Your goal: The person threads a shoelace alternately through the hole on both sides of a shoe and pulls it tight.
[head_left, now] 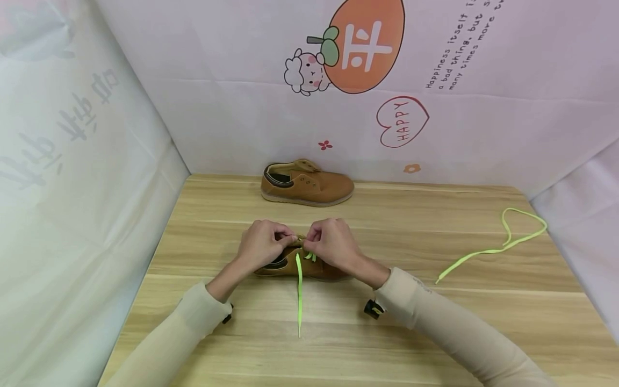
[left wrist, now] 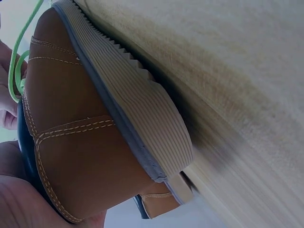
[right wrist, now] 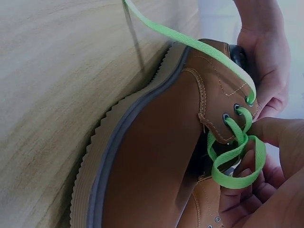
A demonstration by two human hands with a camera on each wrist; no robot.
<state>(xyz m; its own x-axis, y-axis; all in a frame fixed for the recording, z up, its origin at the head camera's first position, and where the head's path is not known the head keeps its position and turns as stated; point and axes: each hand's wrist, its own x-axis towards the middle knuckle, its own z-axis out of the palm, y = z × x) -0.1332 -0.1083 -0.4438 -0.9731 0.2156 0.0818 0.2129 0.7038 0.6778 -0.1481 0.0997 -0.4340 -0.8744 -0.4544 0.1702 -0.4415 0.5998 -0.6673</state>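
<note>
A brown leather shoe [head_left: 309, 269] stands on the table, toe to the right. A neon green shoelace [head_left: 300, 295] runs through its near eyelets, one end trailing onto the table. My left hand [head_left: 261, 244] bends over the shoe opening, thumb and index fingertip pinching at the far eyelet flap [head_left: 301, 239]. Opposite it, my right hand [head_left: 333, 244] pinches at the lacing, its fingertips close to the left ones. In the right wrist view a loose lace loop [right wrist: 237, 180] lies against the right fingers. The exact grip points are partly hidden by the fingers.
A matching unlaced shoe [head_left: 319, 188] stands behind, near the back wall. At the right of the wooden table [head_left: 217, 349] lies another green lace [head_left: 474, 258] in a loose curve. White printed cloth [head_left: 232, 107] closes off the back and sides.
</note>
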